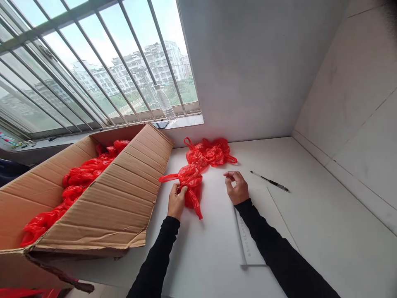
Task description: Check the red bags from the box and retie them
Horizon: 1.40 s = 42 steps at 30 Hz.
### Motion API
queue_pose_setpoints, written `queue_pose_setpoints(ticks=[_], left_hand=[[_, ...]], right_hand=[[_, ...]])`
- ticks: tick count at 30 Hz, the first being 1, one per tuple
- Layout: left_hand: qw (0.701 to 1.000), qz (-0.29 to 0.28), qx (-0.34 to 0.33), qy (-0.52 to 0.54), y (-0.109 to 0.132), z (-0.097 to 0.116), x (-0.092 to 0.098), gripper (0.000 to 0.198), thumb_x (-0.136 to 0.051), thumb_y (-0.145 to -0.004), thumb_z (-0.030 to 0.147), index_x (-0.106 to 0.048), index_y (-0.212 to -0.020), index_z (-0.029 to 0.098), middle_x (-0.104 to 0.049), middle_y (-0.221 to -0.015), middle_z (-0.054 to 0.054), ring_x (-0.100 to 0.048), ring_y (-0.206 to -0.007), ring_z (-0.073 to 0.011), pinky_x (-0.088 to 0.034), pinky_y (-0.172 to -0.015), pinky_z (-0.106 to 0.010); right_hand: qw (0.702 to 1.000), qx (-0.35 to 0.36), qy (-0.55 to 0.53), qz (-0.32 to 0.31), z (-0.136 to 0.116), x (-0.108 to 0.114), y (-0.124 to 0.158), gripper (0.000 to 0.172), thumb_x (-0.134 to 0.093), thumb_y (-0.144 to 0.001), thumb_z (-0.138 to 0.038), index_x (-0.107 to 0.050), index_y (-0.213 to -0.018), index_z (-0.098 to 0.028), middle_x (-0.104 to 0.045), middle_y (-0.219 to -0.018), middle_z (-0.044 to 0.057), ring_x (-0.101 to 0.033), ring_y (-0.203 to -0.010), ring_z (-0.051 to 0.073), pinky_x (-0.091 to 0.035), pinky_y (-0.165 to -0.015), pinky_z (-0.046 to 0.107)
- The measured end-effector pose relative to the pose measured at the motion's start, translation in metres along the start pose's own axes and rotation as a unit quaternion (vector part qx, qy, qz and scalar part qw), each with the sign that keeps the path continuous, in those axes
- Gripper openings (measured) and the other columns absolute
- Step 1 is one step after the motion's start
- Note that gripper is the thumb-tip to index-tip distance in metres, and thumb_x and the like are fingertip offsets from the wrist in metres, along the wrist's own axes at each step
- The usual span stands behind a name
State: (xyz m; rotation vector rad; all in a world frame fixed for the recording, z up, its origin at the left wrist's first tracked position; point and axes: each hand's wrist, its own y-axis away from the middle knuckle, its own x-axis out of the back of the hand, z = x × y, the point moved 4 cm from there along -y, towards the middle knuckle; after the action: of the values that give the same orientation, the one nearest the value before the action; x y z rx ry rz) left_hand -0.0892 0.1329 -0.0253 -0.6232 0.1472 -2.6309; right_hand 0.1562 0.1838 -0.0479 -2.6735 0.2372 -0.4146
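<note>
A knotted red plastic bag [191, 178], filled with something I cannot make out, is held over the white table. My left hand [176, 201] grips its near left side, thumb on top, with the bag's handle ends sticking out left and toward me. Over the table to the right, my right hand [236, 186] has its fingers curled in, and nothing shows between them. It is apart from the bag, above the far end of a white paper pad [251, 240]. Just beyond the held bag, more tied red bags [214, 152] lie clustered by the wall.
On the left stands an open cardboard box [114, 194] with several red bags [83, 174] inside. A black pen [269, 181] lies on the table [325, 231] at right. A clear bottle [165, 103] and a dark flat object [161, 124] sit on the sill of the barred window.
</note>
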Motion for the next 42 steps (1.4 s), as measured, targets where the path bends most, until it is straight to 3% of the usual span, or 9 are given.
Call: queue_pose_setpoints(ticks=[5,9,14,22,27,31,36,39,42], left_hand=[[0.991,-0.066,-0.061,0.1,0.024,0.027,-0.014,0.027,-0.061,-0.085,0.043,-0.059,-0.098,0.02,-0.067,-0.096,-0.004,-0.063,-0.084,-0.0178,-0.051,-0.079,-0.03],[0.977,-0.102,-0.124,0.138,0.037,0.046,-0.031,0.02,-0.063,-0.087,0.033,-0.067,-0.103,0.021,-0.068,-0.104,-0.006,-0.062,-0.099,-0.0197,-0.05,-0.088,-0.031],[0.98,-0.036,-0.069,0.184,0.04,0.023,-0.034,0.02,-0.075,-0.078,0.03,-0.073,-0.094,0.018,-0.071,-0.097,-0.006,-0.064,-0.094,-0.0198,-0.049,-0.088,-0.03],[0.951,0.114,0.031,0.285,0.03,-0.025,-0.011,0.034,-0.069,-0.079,0.048,-0.062,-0.096,0.019,-0.065,-0.088,-0.002,-0.062,-0.075,-0.0148,-0.051,-0.071,-0.027],[0.961,0.046,0.019,0.273,0.03,0.001,-0.013,0.048,-0.084,-0.068,0.037,-0.068,-0.11,0.021,-0.07,-0.095,-0.003,-0.064,-0.083,-0.0173,-0.051,-0.076,-0.027],[0.95,0.088,-0.002,0.3,0.009,0.016,-0.02,0.03,-0.087,-0.064,0.037,-0.073,-0.082,0.017,-0.069,-0.078,-0.001,-0.061,-0.076,-0.0145,-0.048,-0.074,-0.024],[0.892,0.17,0.033,0.417,-0.021,0.003,-0.024,0.036,-0.071,-0.077,0.053,-0.07,-0.09,0.019,-0.072,-0.084,0.0,-0.064,-0.074,-0.0136,-0.051,-0.071,-0.025],[0.872,0.166,0.074,0.454,-0.02,-0.006,-0.029,0.032,-0.069,-0.078,0.05,-0.07,-0.085,0.018,-0.073,-0.086,-0.004,-0.068,-0.082,-0.017,-0.055,-0.078,-0.029],[0.873,0.123,0.071,0.466,-0.014,-0.006,-0.036,0.028,-0.068,-0.081,0.044,-0.071,-0.09,0.018,-0.074,-0.094,-0.005,-0.068,-0.093,-0.0191,-0.055,-0.086,-0.031]], right_hand=[[0.983,0.18,0.029,0.004,-0.041,0.007,0.011,0.04,-0.048,-0.092,-0.025,-0.058,-0.13,-0.02,-0.061,-0.123,0.011,-0.053,-0.119,0.024,-0.043,-0.105,0.045],[0.97,0.22,0.084,-0.064,-0.055,0.008,0.018,0.047,-0.052,-0.091,-0.025,-0.054,-0.138,-0.02,-0.061,-0.128,0.011,-0.051,-0.123,0.026,-0.035,-0.113,0.049],[0.985,0.135,0.074,-0.079,-0.042,0.017,0.024,0.025,-0.052,-0.091,-0.025,-0.071,-0.106,-0.021,-0.072,-0.096,0.006,-0.06,-0.093,0.023,-0.048,-0.094,0.041],[0.993,-0.092,-0.064,0.032,-0.015,0.036,0.019,0.027,-0.049,-0.09,-0.039,-0.064,-0.1,-0.019,-0.07,-0.1,0.008,-0.064,-0.088,0.022,-0.052,-0.077,0.035],[0.997,-0.023,-0.049,-0.058,-0.037,0.029,0.008,0.043,-0.057,-0.082,-0.035,-0.056,-0.123,-0.02,-0.066,-0.105,0.005,-0.061,-0.099,0.02,-0.047,-0.094,0.038],[0.984,0.007,0.008,-0.178,-0.059,0.023,-0.017,0.029,-0.061,-0.081,-0.039,-0.067,-0.104,-0.021,-0.061,-0.075,-0.002,-0.056,-0.07,0.016,-0.046,-0.074,0.031],[0.995,-0.029,-0.047,-0.089,-0.059,0.044,-0.057,0.019,-0.052,-0.084,-0.036,-0.062,-0.089,-0.021,-0.063,-0.082,0.001,-0.055,-0.07,0.015,-0.043,-0.065,0.028],[0.992,-0.04,-0.027,-0.114,-0.052,0.046,-0.063,0.014,-0.054,-0.081,-0.035,-0.057,-0.085,-0.022,-0.064,-0.087,0.002,-0.058,-0.08,0.017,-0.046,-0.071,0.03],[0.987,-0.039,0.04,-0.15,-0.048,0.039,-0.056,0.03,-0.062,-0.076,-0.044,-0.058,-0.097,-0.022,-0.063,-0.087,0.001,-0.059,-0.08,0.018,-0.046,-0.074,0.032]])
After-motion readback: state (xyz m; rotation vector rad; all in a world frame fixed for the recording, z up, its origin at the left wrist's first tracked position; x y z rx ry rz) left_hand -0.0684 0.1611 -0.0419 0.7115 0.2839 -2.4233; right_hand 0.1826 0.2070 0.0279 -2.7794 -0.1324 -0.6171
